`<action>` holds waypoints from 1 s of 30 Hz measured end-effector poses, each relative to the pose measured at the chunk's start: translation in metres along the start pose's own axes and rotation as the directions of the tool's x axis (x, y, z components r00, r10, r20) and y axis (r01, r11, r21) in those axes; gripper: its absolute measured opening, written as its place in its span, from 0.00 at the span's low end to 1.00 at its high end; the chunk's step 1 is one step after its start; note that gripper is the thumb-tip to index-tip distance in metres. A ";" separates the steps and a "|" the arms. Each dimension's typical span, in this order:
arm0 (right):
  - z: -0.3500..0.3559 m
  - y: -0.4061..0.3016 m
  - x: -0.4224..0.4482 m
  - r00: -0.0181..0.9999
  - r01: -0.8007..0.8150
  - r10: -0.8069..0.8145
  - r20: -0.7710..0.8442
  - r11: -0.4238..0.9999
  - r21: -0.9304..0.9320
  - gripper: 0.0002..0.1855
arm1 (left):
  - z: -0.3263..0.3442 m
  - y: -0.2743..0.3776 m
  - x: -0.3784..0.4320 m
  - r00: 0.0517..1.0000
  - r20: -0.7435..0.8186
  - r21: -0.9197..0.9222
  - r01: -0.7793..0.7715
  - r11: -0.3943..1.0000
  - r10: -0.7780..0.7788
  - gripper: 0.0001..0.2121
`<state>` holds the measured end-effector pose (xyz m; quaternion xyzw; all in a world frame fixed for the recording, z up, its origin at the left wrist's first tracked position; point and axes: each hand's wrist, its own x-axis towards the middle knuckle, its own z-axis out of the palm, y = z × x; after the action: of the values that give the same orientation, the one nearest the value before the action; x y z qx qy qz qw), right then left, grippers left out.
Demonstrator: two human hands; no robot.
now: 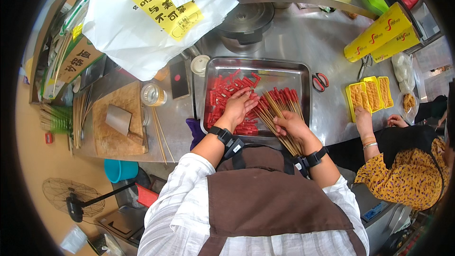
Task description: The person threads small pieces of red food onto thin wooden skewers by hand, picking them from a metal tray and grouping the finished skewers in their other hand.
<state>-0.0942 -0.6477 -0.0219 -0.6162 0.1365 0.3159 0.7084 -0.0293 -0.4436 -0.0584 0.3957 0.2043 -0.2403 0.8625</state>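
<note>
A stainless steel tray (256, 62) lies before me, with loose red pieces of food (217, 96) piled over its left half. On its right side rest several bamboo skewers with red pieces on their tips (289, 96). My right hand (293, 127) grips a bundle of bamboo skewers (273, 106) slanting over the tray's front rim. My left hand (239, 106) is over the loose pieces, fingers extended and apart, the fingertips close to some red bits. Whether its fingers touch them is hard to make out.
Red-handled scissors (320, 82) lie right of the tray. At left, a cleaver (119, 118) rests on a wooden cutting board (101, 138). A lidded pot (245, 25) stands behind, partly under a white plastic bag (117, 17). At right, another person's hand (363, 116) touches yellow food boxes (369, 94).
</note>
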 end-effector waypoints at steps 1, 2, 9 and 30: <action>0.000 -0.002 -0.001 1.000 -0.004 0.004 -0.005 1.000 -0.006 0.05 | 0.003 0.000 0.000 1.000 -0.008 0.007 0.005 1.000 -0.005 0.12; 0.001 -0.002 -0.001 1.000 -0.010 0.010 -0.004 1.000 -0.006 0.05 | 0.005 0.000 0.001 1.000 -0.015 0.013 0.009 1.000 -0.009 0.12; 0.001 0.000 0.001 1.000 -0.021 0.020 0.014 1.000 0.019 0.05 | 0.004 -0.001 0.003 1.000 0.012 0.023 0.019 1.000 -0.019 0.12; 0.002 0.008 0.006 0.999 0.001 -0.002 -0.054 1.000 -0.023 0.05 | 0.019 -0.009 -0.006 0.995 0.039 0.161 -0.099 0.982 0.094 0.11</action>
<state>-0.0947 -0.6432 -0.0315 -0.6328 0.1515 0.3003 0.6975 -0.0361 -0.4622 -0.0489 0.4704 0.1511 -0.2200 0.8411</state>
